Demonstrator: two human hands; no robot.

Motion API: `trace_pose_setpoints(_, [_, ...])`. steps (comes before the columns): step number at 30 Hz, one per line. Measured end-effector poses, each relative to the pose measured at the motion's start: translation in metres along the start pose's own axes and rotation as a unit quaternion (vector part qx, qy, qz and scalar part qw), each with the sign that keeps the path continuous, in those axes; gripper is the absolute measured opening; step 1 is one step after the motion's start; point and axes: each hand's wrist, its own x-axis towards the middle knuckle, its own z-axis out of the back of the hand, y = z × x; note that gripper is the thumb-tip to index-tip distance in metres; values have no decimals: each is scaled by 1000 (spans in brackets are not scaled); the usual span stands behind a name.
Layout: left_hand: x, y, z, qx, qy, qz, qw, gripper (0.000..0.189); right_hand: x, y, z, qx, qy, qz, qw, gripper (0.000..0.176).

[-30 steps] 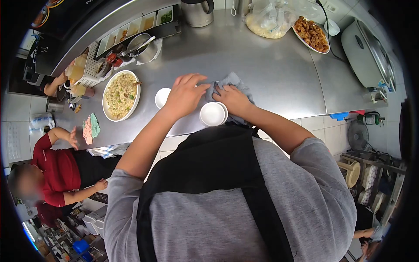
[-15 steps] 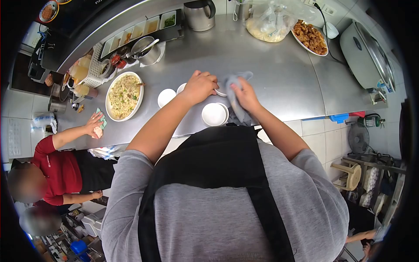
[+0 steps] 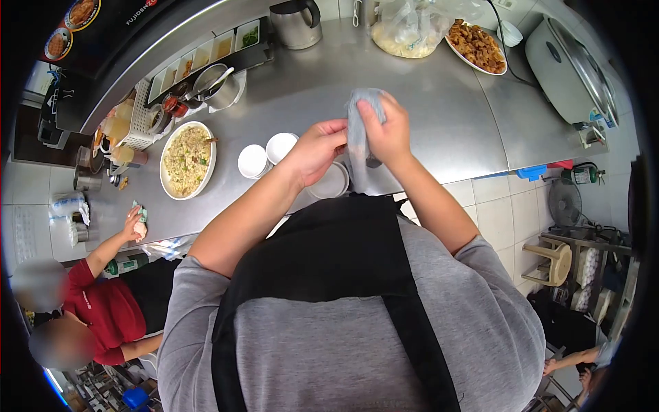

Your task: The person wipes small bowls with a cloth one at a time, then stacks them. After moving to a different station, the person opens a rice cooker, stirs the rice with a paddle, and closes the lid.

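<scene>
My right hand (image 3: 386, 134) is closed around a grey cloth (image 3: 357, 147), which hangs folded above the steel counter. The thumb and fingers of my left hand (image 3: 317, 150) come together at the cloth's left edge; whatever they pinch there is hidden. Below my hands, near the counter's front edge, sit shaded white bowls (image 3: 331, 182), one apparently inside another. Left of my left hand stand two more spots of small white bowls: one bowl group (image 3: 253, 161) and another bowl (image 3: 280, 147) close beside it.
Fried rice fills an oval plate (image 3: 188, 160) on the left. Behind are a steel pot (image 3: 221, 93), a condiment rack (image 3: 204, 56) and a kettle (image 3: 296, 26). A plastic bag (image 3: 410, 31), a plate of brown food (image 3: 476, 48) and a cooker (image 3: 570, 72) stand far right. A co-worker's hand (image 3: 135, 223) rests left.
Both hands have come up off the counter, with the cloth between them. The bowl that was under the cloth no longer shows. The view has shifted slightly, and the co-worker at left has moved nearer.
</scene>
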Motion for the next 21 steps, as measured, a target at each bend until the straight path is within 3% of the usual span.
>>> trace_pose_setpoints(2, [-13,-5,1,35,-6,-33,999,19,18,10,2,184,63,-247,949,31])
trace_pose_setpoints(3, [-22,-6,3,70,-11,-64,995,19,29,7,4,195,112,-274,935,42])
trace_pose_setpoints(4, [-32,-9,4,66,-15,-63,996,19,36,-5,5,195,117,-277,934,42])
trace_pose_setpoints(5, [-45,-11,7,328,-12,-131,936,18,42,-21,7,96,125,-235,959,48])
trace_pose_setpoints(6, [-57,-12,11,565,-7,-189,804,18,47,-34,11,-4,132,-187,973,55])
trace_pose_setpoints(7, [-68,-4,18,639,10,-169,750,18,50,-41,18,-66,169,-177,967,71])
trace_pose_setpoints(8, [-74,7,26,637,0,-168,752,18,46,-43,22,-63,178,-173,967,71])
trace_pose_setpoints(9, [-80,20,34,688,3,-212,694,17,38,-37,26,-266,210,-79,938,73])
trace_pose_setpoints(10, [-86,30,38,735,7,-253,629,16,31,-31,27,-370,220,-13,903,75])
trace_pose_setpoints(11, [-93,37,41,731,-2,-244,637,27,24,-25,27,-470,217,53,854,77])
trace_pose_setpoints(12, [-98,43,37,730,-10,-241,639,27,16,-16,23,-466,222,59,855,77])
trace_pose_setpoints(14, [-103,55,29,587,-172,-212,762,45,3,3,13,-349,338,-91,869,72])
trace_pose_setpoints(15, [-102,76,46,474,-211,-162,840,60,-25,-19,1,-258,356,-71,896,68])
trace_pose_setpoints(16, [-101,78,43,471,-221,-161,839,60,-53,-41,-11,-165,370,-51,913,64])
trace_pose_setpoints(17, [-96,80,37,228,-268,-36,935,62,-46,-17,-11,-77,481,-207,848,59])
trace_pose_setpoints(18, [-91,82,32,-38,-291,87,952,64,-36,4,-13,9,571,-354,741,56])
trace_pose_setpoints(19, [-85,80,24,-41,-257,111,959,69,-38,1,-16,9,579,-349,737,56])
trace_pose_setpoints(21, [-80,77,12,10,-260,98,961,70,-49,-11,-22,124,506,-374,767,46])
